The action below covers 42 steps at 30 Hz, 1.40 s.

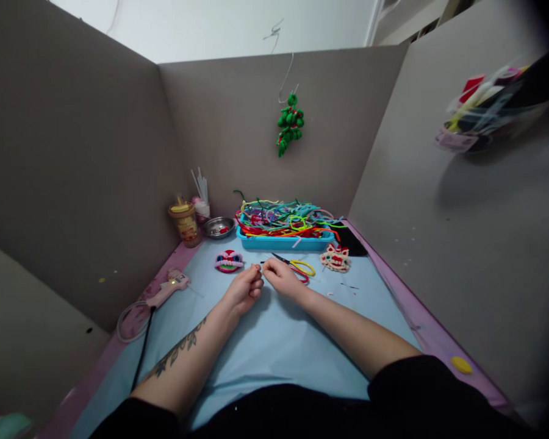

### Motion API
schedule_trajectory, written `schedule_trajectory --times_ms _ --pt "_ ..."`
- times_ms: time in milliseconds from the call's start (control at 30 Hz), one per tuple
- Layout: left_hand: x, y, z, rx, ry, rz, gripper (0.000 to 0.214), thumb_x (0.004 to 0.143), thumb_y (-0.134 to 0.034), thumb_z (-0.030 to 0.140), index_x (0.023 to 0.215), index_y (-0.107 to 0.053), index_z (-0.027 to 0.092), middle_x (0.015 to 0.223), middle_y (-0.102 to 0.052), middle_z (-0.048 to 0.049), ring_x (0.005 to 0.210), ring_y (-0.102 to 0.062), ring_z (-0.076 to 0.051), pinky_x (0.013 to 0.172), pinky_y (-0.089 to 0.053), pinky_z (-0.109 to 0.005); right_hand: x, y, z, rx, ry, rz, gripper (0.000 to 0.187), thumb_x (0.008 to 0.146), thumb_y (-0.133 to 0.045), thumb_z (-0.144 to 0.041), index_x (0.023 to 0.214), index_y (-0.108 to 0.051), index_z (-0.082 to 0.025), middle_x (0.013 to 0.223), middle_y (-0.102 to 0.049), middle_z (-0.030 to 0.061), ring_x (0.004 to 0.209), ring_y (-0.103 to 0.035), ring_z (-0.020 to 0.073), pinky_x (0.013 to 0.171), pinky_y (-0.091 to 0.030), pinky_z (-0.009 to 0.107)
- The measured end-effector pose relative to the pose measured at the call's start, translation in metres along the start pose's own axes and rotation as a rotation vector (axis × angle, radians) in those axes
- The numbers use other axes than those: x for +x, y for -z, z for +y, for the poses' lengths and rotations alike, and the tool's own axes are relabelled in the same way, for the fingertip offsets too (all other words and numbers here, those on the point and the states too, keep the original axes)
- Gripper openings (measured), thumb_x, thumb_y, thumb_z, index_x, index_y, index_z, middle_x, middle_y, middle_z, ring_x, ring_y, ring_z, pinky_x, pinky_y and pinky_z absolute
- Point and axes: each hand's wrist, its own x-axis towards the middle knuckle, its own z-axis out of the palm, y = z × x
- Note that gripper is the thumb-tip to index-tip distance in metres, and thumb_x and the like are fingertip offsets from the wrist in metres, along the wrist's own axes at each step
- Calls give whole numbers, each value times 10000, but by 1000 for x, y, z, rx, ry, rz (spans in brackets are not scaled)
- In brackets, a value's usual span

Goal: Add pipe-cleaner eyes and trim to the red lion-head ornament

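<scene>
Left hand [246, 286] and right hand [282, 278] are pinching side by side, fingers narrow, contents unclear; scissors [294, 263] are lying just beyond the right, blades pointing left.

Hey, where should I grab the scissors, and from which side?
I'd take the scissors by the yellow loop, coming from the right. The dark blade points left and away from you, while the yellow loop extends rightward. The red loop sits nearer the right hand, so the yellow one looks freer to grip.
</scene>
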Motion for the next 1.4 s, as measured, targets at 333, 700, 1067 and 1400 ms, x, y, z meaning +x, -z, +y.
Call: schedule_trajectory --times_ms 333,700,1067,1400 --pt "-2 -1 3 -86 50 -6 431 725 -638 537 743 -393 183 547 -163 105 402 -121 -30 361 -35 -148 9 17 22 -185 -50 170 138 720 -471 -203 602 -399 -206 620 -437 -26 620 -419 141 582 -325 261" --pt "2 5 -6 123 -95 22 471 618 -728 533 767 -472 167 541 -245 104 411 -163 -23 370 -80 -156 -5 9 -15 -113 185 59 149 804 -590 -214 934 -662 -208 834 -567 35 742 -527 148 677 -426 274" --pt "5 10 -10 398 -160 161 493 604 -686 593 605 -416 181 430 -288 101 374 -203 -32 376 -115 -197 -7 4 -3 -148 259 76 119 817 -526 -180 722 -597 -196 707 -546 16 722 -521 157 686 -416 281" --pt "3 5 -8 318 -114 190 381 762 -584 516 806 -575 138 475 -276 96 366 -203 -32 362 -100 -176 2 3 10 272 -279 193 123 710 -461 -227 765 -560 -179 637 -529 -27 536 -437 101 492 -333 213"
